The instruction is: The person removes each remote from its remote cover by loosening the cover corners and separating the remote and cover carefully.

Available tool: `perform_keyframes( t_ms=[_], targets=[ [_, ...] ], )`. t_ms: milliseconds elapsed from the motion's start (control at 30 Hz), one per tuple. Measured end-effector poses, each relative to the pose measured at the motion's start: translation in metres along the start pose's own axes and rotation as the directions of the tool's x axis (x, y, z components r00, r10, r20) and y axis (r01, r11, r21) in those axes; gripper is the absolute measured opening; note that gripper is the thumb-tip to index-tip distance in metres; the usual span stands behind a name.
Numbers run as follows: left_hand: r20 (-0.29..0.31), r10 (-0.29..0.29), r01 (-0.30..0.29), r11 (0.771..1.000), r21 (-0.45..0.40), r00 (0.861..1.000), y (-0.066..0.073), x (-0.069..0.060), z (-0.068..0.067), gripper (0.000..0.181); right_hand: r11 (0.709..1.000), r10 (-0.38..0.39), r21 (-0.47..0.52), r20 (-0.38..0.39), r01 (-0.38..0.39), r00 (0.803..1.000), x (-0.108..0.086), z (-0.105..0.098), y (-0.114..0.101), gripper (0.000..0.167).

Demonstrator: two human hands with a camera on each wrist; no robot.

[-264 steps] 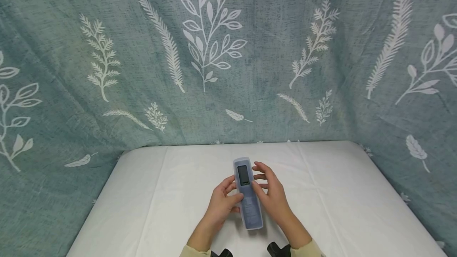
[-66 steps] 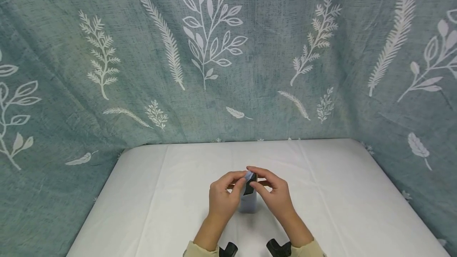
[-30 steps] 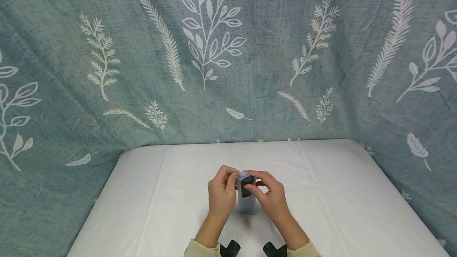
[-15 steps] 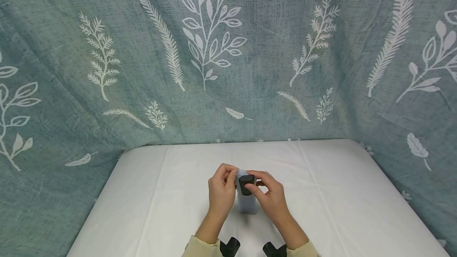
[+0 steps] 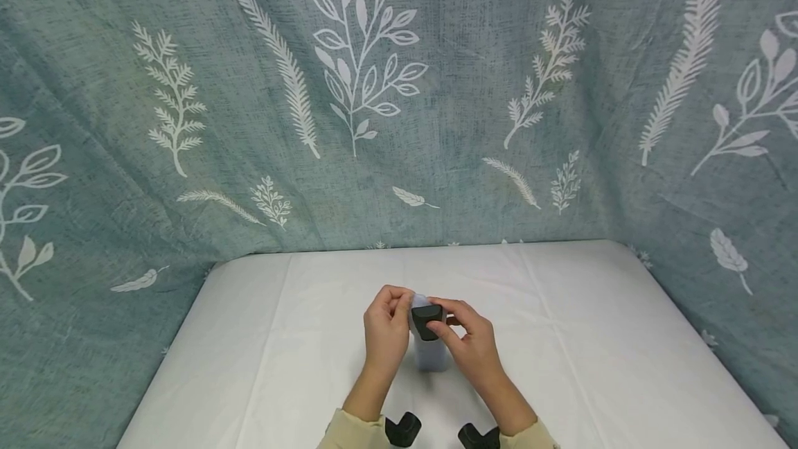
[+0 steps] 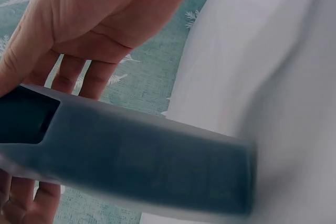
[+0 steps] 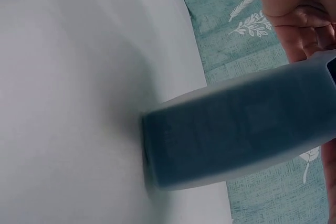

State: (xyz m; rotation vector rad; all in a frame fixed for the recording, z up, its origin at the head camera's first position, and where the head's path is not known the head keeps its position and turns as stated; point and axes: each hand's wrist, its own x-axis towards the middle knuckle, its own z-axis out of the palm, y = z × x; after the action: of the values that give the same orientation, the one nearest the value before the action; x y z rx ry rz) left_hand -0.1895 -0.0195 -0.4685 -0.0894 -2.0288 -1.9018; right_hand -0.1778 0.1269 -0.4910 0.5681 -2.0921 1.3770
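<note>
Between both hands a remote control (image 5: 429, 321) in a translucent bluish sleeve (image 5: 431, 357) is held steeply tilted, its lower end down toward the white table. Its dark upper part faces me in the head view. My left hand (image 5: 388, 331) pinches the sleeve's upper left edge between thumb and fingers. On the other side, my right hand (image 5: 470, 341) grips the remote, thumb across the dark part and fingers behind. In the left wrist view the remote's dark window (image 6: 26, 116) shows inside the sleeve's opening. The right wrist view shows the sleeve's long lower part (image 7: 236, 129).
A white cloth covers the table (image 5: 312, 352). Green fabric with white leaf prints (image 5: 461, 89) hangs behind it and at both sides. Black wrist devices (image 5: 404, 429) sit at both cuffs.
Since the earliest frame the remote has been tipped from facing up to a steep tilt. Over the last second its dark part has turned toward me, and my left fingers have shifted slightly upward.
</note>
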Motion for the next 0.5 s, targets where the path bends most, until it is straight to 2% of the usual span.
perform_keyframes(
  t_ms=[167,400,500],
  targets=[
    [0.007,-0.014,0.014,1.0,-0.028,1.0,-0.005,0.0,0.004,0.008,1.0,0.005,-0.018,-0.039,-0.006,0.999,-0.001,0.0,-0.002,0.041],
    [0.007,-0.031,0.032,0.999,-0.038,0.999,-0.01,-0.003,0.006,0.005,1.0,0.02,-0.014,-0.064,-0.02,0.998,0.005,-0.004,-0.028,0.033],
    [0.011,-0.047,0.048,0.998,-0.032,0.999,-0.013,-0.003,0.006,0.005,0.999,0.035,-0.02,-0.071,-0.037,0.997,0.005,-0.005,-0.033,0.031]
  ],
)
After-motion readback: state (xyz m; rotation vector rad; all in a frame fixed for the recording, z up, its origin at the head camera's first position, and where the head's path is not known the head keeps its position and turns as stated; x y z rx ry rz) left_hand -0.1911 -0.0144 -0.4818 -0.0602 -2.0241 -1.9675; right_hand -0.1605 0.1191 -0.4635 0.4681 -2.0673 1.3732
